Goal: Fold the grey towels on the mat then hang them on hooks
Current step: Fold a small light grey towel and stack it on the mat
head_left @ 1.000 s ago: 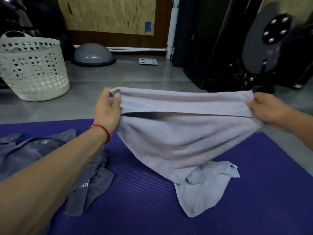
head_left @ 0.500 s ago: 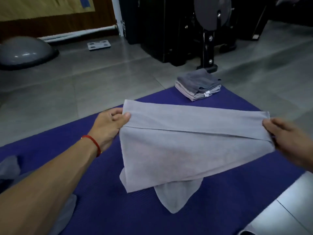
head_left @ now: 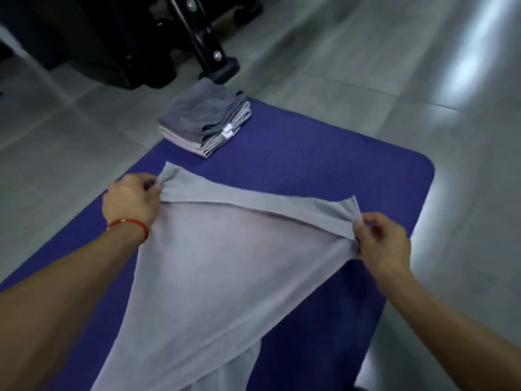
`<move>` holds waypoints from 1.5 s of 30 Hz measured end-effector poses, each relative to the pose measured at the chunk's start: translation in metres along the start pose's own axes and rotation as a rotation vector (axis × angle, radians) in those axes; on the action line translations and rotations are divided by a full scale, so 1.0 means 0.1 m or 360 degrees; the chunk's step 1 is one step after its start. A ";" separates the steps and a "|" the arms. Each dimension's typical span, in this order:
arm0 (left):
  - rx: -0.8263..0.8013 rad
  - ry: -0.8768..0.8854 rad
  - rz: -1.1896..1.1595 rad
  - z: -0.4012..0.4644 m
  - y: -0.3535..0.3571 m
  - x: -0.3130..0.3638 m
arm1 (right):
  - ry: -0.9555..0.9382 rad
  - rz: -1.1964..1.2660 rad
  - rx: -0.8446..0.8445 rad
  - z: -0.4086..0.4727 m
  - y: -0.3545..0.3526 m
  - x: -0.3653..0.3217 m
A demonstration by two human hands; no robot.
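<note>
A light grey towel point(head_left: 225, 266), folded over once, stretches between my hands above the purple mat point(head_left: 324, 170). My left hand point(head_left: 131, 203) grips its upper left corner, a red string on the wrist. My right hand point(head_left: 380, 244) pinches the upper right corner. The towel's lower part slopes down toward me and lies on the mat. At the mat's far corner sits a stack of folded grey towels point(head_left: 205, 117), darker ones on top. No hooks are in view.
Grey tiled floor point(head_left: 366, 66) surrounds the mat. Black gym equipment point(head_left: 127, 38) with a metal foot point(head_left: 220, 69) stands just behind the folded stack. The mat's right edge runs close to my right arm.
The view swung right and down; basket and dark towel pile left the frame. The towel came lower and closer to the mat, still held at both corners.
</note>
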State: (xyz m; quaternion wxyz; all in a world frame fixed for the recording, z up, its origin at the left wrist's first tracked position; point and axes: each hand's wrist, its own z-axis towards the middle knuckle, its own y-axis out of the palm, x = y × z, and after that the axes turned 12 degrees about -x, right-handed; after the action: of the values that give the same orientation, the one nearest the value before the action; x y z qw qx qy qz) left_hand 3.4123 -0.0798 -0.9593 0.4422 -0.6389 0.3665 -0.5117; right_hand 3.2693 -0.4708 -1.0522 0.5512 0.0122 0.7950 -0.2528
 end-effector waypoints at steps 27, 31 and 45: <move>-0.0362 -0.0364 -0.0334 -2.86 1.06 -1.00 | -0.2186 -0.1880 -0.1472 -0.63 1.13 0.12; -0.0421 -0.0736 -0.0827 -2.82 0.86 -1.14 | -0.2306 -0.1752 -0.1287 -0.60 1.36 0.08; 0.0092 -0.0831 -0.1137 -2.90 -0.36 -2.19 | -0.1615 -0.0881 -0.2577 -2.37 1.68 -0.69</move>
State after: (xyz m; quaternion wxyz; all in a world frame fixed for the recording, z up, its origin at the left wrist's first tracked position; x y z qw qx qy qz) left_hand 3.0842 0.0793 -0.9732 0.3332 -0.8206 -0.0158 -0.4640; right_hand 3.1401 -0.2079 -0.9933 0.5898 -0.6631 0.3728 0.2710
